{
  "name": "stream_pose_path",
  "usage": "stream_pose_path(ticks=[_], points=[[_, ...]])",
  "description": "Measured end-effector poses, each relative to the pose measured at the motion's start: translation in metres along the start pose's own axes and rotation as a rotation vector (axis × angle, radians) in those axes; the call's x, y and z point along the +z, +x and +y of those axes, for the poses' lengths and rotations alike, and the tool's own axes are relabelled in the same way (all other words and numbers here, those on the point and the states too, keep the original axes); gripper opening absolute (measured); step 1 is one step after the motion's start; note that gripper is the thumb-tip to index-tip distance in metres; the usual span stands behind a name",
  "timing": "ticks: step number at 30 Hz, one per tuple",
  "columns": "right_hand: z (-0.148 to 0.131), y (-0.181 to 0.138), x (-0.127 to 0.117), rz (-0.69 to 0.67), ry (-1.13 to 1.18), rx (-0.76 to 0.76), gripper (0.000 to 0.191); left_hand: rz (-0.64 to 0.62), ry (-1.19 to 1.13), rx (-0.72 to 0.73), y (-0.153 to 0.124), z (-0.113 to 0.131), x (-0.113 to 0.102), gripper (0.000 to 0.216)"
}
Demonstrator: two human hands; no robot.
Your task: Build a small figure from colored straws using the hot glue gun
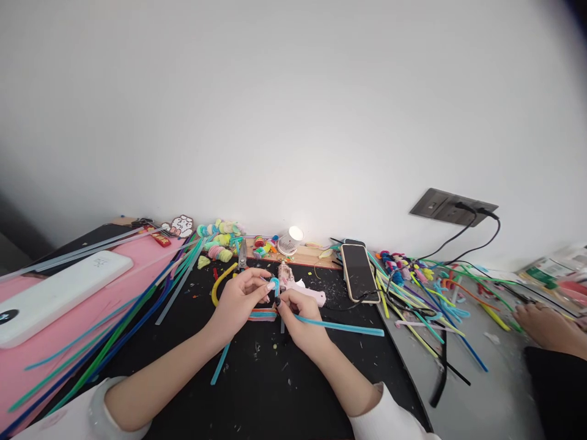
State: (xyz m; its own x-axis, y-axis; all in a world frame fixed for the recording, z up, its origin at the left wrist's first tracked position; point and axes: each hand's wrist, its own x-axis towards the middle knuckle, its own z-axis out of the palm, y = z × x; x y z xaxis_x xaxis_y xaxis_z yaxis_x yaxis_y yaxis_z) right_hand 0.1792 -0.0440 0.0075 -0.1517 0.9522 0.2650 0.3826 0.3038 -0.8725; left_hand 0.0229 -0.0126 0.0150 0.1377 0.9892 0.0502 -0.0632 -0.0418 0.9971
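My left hand (241,300) and my right hand (300,318) meet over the black mat (257,391). Both pinch a light blue strip (342,327). Its near end is curled into a small loop at my left fingertips, and its long tail runs out to the right past my right hand. A pink glue gun (305,292) lies just behind my fingers. A striped multicoloured strip (262,315) lies flat under my hands. A curved yellow strip (219,284) rests left of my left hand.
Long coloured strips (137,311) fan across a pink board (55,348) holding a white case (50,293). A phone (358,272) lies right of the mat, beside tangled strips (426,299) and cables. Rolled coils (220,241) and a lit candle (291,239) line the wall. Another person's hand (548,324) rests far right.
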Motion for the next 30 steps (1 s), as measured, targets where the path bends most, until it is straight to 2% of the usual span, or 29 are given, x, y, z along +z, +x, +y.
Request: stream_pose_path(ticks=[6,15,30], points=[[0.003,-0.001,-0.002,0.004,-0.03,0.013,0.019,-0.011,-0.001,0.027,0.001,-0.002,0.001,0.028],[0.0,0.001,-0.004,0.023,-0.057,-0.014,0.019,-0.091,0.03,0.07,0.003,-0.01,0.0,0.025],[0.0,0.001,-0.004,0.004,-0.005,-0.004,0.018,-0.089,0.011,0.049,0.005,-0.012,0.0,0.023]])
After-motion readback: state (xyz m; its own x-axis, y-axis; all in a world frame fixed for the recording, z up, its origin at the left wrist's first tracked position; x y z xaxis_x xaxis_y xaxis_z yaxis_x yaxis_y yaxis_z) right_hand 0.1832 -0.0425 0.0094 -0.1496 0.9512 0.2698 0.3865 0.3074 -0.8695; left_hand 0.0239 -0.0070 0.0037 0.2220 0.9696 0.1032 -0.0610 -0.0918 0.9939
